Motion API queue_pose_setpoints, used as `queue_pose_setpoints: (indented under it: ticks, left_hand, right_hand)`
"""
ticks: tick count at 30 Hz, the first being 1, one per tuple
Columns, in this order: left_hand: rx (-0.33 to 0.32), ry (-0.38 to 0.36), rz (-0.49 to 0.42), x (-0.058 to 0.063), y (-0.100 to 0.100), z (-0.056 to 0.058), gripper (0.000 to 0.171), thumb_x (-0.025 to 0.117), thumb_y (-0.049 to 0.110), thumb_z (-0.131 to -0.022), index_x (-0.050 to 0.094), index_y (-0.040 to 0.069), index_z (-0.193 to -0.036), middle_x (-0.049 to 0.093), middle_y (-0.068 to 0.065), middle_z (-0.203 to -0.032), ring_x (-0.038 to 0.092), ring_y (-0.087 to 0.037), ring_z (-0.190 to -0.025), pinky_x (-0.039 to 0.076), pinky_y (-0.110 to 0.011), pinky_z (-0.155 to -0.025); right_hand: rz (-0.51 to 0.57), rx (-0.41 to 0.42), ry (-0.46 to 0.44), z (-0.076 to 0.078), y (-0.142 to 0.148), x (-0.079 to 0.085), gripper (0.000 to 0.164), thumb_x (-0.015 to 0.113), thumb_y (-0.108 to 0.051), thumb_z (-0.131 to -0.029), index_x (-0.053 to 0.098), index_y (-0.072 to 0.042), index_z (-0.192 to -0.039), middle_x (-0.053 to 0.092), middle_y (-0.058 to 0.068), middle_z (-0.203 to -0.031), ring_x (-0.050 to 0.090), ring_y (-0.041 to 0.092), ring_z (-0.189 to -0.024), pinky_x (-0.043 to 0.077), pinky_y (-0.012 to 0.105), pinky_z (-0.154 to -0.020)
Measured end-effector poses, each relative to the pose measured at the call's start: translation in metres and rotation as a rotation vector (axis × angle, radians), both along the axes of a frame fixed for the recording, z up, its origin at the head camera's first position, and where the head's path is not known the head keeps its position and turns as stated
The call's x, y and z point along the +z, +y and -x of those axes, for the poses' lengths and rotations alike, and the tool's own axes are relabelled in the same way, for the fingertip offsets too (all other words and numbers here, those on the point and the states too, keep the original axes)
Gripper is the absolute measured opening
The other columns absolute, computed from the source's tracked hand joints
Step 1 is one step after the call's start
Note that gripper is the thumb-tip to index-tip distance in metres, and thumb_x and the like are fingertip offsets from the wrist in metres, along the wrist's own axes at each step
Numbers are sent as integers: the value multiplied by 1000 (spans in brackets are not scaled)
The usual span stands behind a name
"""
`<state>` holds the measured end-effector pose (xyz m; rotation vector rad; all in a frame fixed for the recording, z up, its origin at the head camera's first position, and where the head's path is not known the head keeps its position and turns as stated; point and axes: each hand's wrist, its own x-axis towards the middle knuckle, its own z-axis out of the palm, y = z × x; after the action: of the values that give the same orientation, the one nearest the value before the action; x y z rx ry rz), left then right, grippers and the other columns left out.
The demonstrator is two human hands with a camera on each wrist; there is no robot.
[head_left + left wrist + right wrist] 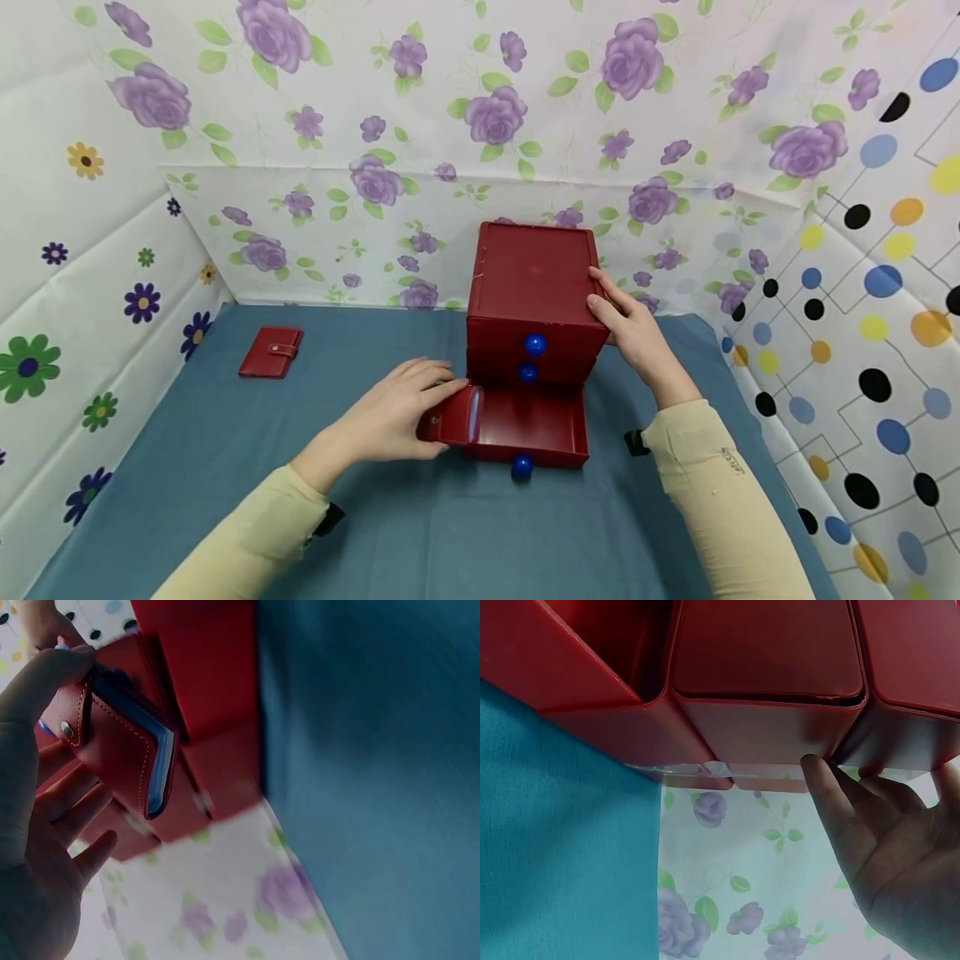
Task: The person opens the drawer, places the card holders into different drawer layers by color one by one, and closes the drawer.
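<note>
My left hand [390, 408] pinches a red snap-strap wallet [454, 417] between thumb and fingers, at the left side of the pulled-out bottom drawer [536, 417]. The left wrist view shows the wallet [124, 739] tilted, its pale blue inner sleeves along one edge and a metal snap on its strap. A red box of stacked drawers [536, 275] has blue ball knobs on its fronts; the upper two drawers are pushed in. With fingertips along its upper right side, my right hand [637, 329] rests on the box. In the right wrist view those fingers [829, 795] touch the drawer unit's side.
A second red snap wallet [271, 352] lies on the blue tablecloth [375, 533] to the left. Behind the box stands a wall covering with purple flowers [495, 117]; a dotted covering [873, 387] closes the right side. The drawer's blue knob [522, 466] sticks out in front.
</note>
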<state>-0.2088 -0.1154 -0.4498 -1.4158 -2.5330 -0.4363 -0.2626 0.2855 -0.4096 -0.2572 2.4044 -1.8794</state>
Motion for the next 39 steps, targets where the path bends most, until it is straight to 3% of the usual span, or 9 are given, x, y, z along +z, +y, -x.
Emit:
queue_pose_setpoints:
  ticks: [6,13,25,32,39]
  left_hand:
    - [-44,43,-22,-1,33,-3,88,93,45,-80,60,4,-150,63,-16,-144,54,-30,-138,40,-51,-120]
    - [-24,30,17,-8,57,-2,85,91,43,-83,59,4,-152,62,-14,-144,54,-30,-138,40,-48,-120]
    - [-25,-2,15,-13,79,1,83,89,46,-87,59,6,-153,61,-11,-145,53,-28,-137,42,-47,-118]
    - [17,-91,65,-18,85,3,84,89,48,-87,58,7,-154,61,-11,-143,53,-27,-135,46,-45,-113]
    - [64,-162,140,-14,85,6,86,85,54,-90,56,7,-156,61,-13,-145,54,-28,-135,46,-46,-112]
  right_hand:
    - [1,-6,-5,0,-1,2,63,55,-52,-110,31,-46,-167,29,2,-174,54,35,-142,59,25,-90]
    - [-8,-9,-4,-1,-1,2,63,56,-52,-110,31,-46,-167,30,3,-174,55,36,-140,59,24,-89]
    - [-5,-7,-4,-1,-2,2,62,55,-51,-110,31,-46,-167,29,2,-174,54,36,-142,59,23,-90]
    - [-1,-9,-3,0,-1,1,63,56,-52,-110,31,-46,-168,28,4,-175,54,36,-143,59,24,-91]
    - [1,-8,-2,-1,-3,1,64,55,-52,-110,30,-45,-168,26,5,-176,53,36,-143,59,24,-91]
